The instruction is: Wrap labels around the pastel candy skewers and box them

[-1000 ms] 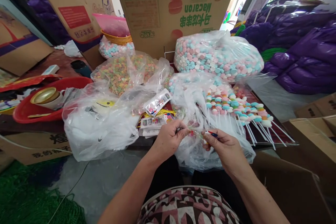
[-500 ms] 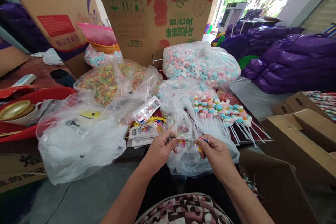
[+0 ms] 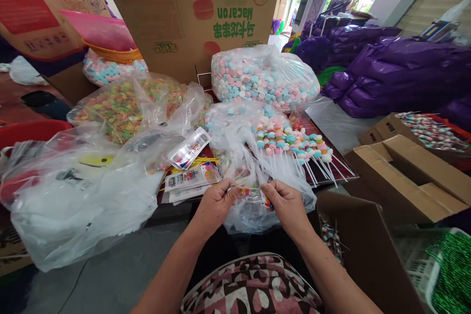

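Observation:
Between my two hands stretches a small clear printed plastic bag (image 3: 253, 196). My left hand (image 3: 220, 202) pinches one end, and my right hand (image 3: 286, 201) pinches the other, beside a patch of colored print. Behind my hands lies a large clear bag (image 3: 239, 149) with pastel marshmallows showing inside. Marshmallow skewers (image 3: 294, 144) rest on it to the right, their white sticks pointing toward me. Left of my left hand is a stack of flat printed bags (image 3: 189, 179) with yellow twist ties (image 3: 200, 162) behind it and another printed packet (image 3: 191, 147) on top.
A big bag of marshmallows (image 3: 263, 81) and a bag of gummy candies (image 3: 125, 113) stand at the back before a tall carton (image 3: 158, 19). A loose plastic bag (image 3: 88, 216) covers the left. Open cartons (image 3: 415, 176) and a crate of green ties (image 3: 419, 265) are at right.
The view has turned to the right, bringing the crate of green ties into sight. Both hands still pinch the small bag; the right hand's fingers have shifted slightly on it.

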`<state>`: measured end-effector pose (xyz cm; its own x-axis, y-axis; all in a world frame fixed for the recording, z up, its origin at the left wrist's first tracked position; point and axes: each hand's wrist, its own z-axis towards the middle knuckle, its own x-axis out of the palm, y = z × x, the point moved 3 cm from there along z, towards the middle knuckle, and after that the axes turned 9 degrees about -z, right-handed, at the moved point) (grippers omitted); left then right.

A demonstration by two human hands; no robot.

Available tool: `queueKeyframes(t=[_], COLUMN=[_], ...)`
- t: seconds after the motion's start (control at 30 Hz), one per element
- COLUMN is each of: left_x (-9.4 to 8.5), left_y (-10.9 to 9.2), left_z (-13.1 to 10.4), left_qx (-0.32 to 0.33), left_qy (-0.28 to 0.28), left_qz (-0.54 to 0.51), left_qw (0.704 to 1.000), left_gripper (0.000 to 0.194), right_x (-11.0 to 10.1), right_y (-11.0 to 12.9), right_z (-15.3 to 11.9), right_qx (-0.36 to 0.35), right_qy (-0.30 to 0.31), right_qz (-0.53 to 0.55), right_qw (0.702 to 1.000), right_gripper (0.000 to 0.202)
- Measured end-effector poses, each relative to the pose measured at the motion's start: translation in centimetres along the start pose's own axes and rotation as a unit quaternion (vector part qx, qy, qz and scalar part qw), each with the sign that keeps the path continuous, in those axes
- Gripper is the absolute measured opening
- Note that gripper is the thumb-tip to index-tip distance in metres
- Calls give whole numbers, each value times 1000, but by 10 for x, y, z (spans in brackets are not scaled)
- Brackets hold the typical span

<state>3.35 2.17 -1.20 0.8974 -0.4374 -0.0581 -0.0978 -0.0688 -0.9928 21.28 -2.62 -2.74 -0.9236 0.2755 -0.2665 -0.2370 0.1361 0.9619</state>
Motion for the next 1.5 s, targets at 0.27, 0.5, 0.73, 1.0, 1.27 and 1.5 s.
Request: queueKeyframes(t=[0.27, 0.5, 0.73, 1.0, 1.27, 1.5], left_x=[5, 2, -13, -14, -18, -21], left_y=[1, 16, 29, 29, 31, 29], left_z=[7, 8, 10, 12, 12, 10], left_qx=[27, 13, 8, -21, -8, 2], left_qy=[-89, -101, -222, -193, -157, -172], left_qz=[79, -6, -283, -455, -499, -496], left_qw=[993, 995, 933, 869, 852, 851], left_gripper=[36, 36, 50, 47, 45, 44], right_x=[4, -5, -9, 15, 10, -11], right_y=[0, 7, 11, 4, 4, -5], right_z=[-2, 14, 74, 97, 101, 89], right_qx=[-14, -76, -8, 45, 54, 67], right_qy=[75, -13, -15, 1, -32, -52], right_qz=[28, -179, -465, -562, -484, -249], right_qw=[997, 981, 885, 826, 873, 965], right_gripper=[27, 53, 36, 32, 22, 15])
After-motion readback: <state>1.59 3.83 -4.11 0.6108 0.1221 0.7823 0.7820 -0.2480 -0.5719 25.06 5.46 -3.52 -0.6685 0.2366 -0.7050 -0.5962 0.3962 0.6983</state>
